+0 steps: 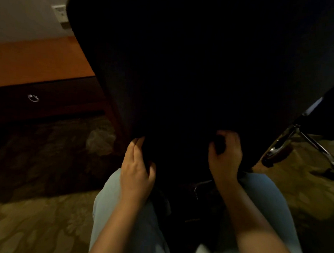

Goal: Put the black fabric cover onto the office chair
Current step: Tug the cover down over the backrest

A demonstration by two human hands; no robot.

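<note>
The black fabric cover (184, 69) lies over the back of the office chair and fills the upper middle of the head view. The chair's chrome base (288, 139) shows at the right. My left hand (137, 171) grips the cover's lower edge on the left, fingers curled into the fabric. My right hand (225, 153) grips a bunch of the same lower edge on the right. The scene is dim, and the chair's seat and frame under the cover are hidden.
A wooden desk (37, 63) with a ring-pull drawer (33, 98) stands at the left, close beside the chair. A crumpled clear plastic bag (99, 140) lies on the patterned carpet (33, 225). A wall socket (60, 11) sits at the top left. My knees in light jeans (109, 200) are below.
</note>
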